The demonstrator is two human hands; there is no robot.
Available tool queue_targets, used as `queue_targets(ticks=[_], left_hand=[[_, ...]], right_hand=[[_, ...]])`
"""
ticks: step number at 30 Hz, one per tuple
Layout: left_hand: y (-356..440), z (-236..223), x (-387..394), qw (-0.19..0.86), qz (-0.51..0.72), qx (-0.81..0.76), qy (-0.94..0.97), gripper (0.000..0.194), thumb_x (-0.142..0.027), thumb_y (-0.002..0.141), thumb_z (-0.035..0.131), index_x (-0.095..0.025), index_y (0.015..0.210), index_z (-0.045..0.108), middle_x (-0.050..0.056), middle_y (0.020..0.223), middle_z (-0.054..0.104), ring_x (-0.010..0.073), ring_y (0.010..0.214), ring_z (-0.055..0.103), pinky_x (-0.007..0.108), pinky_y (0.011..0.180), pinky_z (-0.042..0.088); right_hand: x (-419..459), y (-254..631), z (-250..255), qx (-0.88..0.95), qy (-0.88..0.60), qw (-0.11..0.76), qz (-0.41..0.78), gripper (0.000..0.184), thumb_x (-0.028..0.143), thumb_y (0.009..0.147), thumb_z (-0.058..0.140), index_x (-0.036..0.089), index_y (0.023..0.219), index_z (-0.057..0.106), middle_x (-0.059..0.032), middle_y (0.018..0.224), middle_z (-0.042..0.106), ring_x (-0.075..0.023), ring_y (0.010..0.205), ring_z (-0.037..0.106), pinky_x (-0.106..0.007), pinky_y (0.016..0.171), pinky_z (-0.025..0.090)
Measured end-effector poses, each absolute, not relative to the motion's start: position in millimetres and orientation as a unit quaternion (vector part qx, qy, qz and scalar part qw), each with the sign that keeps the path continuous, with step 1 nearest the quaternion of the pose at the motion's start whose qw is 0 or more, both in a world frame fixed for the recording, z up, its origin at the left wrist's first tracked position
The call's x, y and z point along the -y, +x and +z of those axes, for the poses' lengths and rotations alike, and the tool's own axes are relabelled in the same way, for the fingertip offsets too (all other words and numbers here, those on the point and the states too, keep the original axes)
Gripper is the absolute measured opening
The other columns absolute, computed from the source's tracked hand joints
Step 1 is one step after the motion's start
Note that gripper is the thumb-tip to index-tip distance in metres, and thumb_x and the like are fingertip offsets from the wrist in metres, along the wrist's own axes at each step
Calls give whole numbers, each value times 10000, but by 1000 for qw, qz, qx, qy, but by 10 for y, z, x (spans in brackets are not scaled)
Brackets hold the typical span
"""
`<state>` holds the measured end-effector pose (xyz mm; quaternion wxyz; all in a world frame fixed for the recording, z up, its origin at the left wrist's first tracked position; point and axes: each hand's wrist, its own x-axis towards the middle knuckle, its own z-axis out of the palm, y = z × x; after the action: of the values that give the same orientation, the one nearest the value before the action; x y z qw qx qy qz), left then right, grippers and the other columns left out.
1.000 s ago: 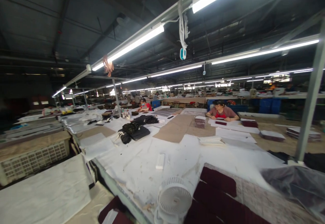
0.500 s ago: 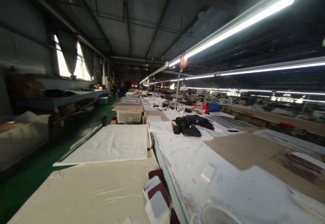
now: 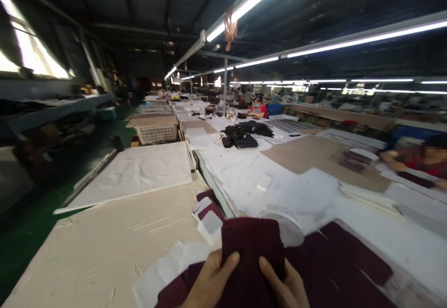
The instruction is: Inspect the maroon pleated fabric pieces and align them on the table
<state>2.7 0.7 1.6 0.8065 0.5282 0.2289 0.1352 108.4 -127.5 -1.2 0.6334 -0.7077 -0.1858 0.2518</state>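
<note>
1. The left hand (image 3: pixel 211 277) grips a folded dark maroon fabric piece (image 3: pixel 252 243) by its left edge, the thumb pressed on the near face; the other fingers are hidden behind.
2. The right hand (image 3: pixel 284 282) grips the same piece by its right edge, its thumb also laid flat on the near face.
3. The piece is held up just on the near left side of a round white plastic fan (image 3: pixel 292 232), covering part of it from view.
4. Right of the fan, flat dark maroon fabric panels (image 3: pixel 338 266) lie on the white-covered worktop (image 3: pixel 237 177).
5. Left of the fan, small white and maroon pieces (image 3: pixel 211 217) lie overlapping at the edge of a smooth cream sheet (image 3: pixel 118 243); nearer the person, loose white sheets (image 3: pixel 171 268) rest on it too.
6. Just beyond the fan sits a small white rectangular block (image 3: pixel 264 183).
7. Farther beyond the fan lie a heap of black cloth (image 3: pixel 240 137) and, to its right, a broad flat brown sheet (image 3: pixel 307 152).
8. Well right of the fan, a co-worker's forearm (image 3: pixel 393 159) reaches over the worktop; far beyond the fan, another person in red (image 3: pixel 260 110) sits at it.
</note>
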Motion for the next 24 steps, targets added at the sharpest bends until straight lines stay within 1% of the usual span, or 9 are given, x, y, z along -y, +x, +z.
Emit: queue_targets(ticks=[2, 6, 9, 11, 14, 16, 19, 21, 24], left_hand=[[77, 66, -32, 842, 138, -227, 470, 359, -416, 810, 654, -113, 999, 687, 118, 1006, 741, 263, 980, 658, 359, 896, 499], [154, 177, -77, 899, 122, -209, 366, 340, -257, 732, 752, -143, 1045, 685, 107, 964, 752, 242, 909, 695, 337, 847, 532], [196, 216, -67, 916, 110, -232, 308, 309, -235, 737, 746, -135, 1022, 682, 118, 946, 754, 245, 877, 707, 358, 858, 537], [206, 232, -57, 918, 107, -252, 286, 281, -243, 758, 728, -119, 1004, 678, 130, 927, 755, 252, 874, 709, 374, 872, 536], [177, 268, -74, 918, 117, -262, 274, 263, -241, 775, 710, -109, 999, 673, 139, 927, 754, 257, 887, 708, 381, 884, 532], [139, 301, -103, 916, 125, -265, 273, 270, -236, 776, 708, -111, 1013, 670, 137, 932, 754, 255, 887, 708, 378, 878, 534], [92, 342, -131, 911, 131, -268, 284, 297, -233, 765, 720, -111, 1032, 673, 135, 922, 755, 251, 870, 709, 367, 859, 536], [75, 353, -126, 908, 129, -263, 298, 321, -244, 760, 726, -101, 1043, 678, 137, 895, 755, 251, 852, 709, 362, 834, 538], [64, 349, -90, 912, 126, -219, 322, 359, -261, 782, 705, -93, 1098, 671, 138, 887, 753, 246, 840, 705, 350, 805, 529]], right_hand=[[1236, 1142, 88, 181, -681, 649, 285, 473, 519, 752, 680, 146, 1043, 668, -111, 984, 743, -344, 998, 660, -420, 796, 559], [1148, 1203, 219, 191, -687, 662, 231, 470, 472, 753, 685, 142, 1084, 631, -121, 1118, 705, -316, 1014, 646, -436, 890, 517], [1120, 1181, 162, 201, -704, 653, 195, 486, 443, 766, 681, 154, 1145, 585, -114, 1132, 688, -294, 1018, 637, -437, 921, 505], [1136, 1176, 87, 208, -703, 660, 164, 541, 425, 779, 678, 176, 1234, 523, -107, 1144, 670, -276, 1013, 640, -429, 903, 520], [1213, 1219, 41, 269, -698, 661, 57, 586, 356, 821, 660, 273, 1347, 416, -94, 1236, 591, -240, 1001, 633, -387, 778, 561], [1272, 1264, 102, 363, -713, 597, -55, 431, 279, 847, 647, 301, 1258, 520, -86, 1269, 533, -237, 1056, 585, -375, 770, 538], [1298, 1290, 306, 478, -720, 460, -204, 200, 173, 846, 652, 239, 1034, 656, -82, 1199, 528, -229, 1071, 517, -378, 841, 471], [1255, 1272, 446, 523, -705, 406, -252, 199, 132, 839, 659, 205, 1024, 658, -73, 1096, 571, -207, 994, 516, -357, 842, 451], [1145, 1238, 560, 574, -689, 369, -245, 217, 147, 847, 657, 174, 1062, 641, -63, 983, 614, -201, 917, 516, -351, 832, 444]])
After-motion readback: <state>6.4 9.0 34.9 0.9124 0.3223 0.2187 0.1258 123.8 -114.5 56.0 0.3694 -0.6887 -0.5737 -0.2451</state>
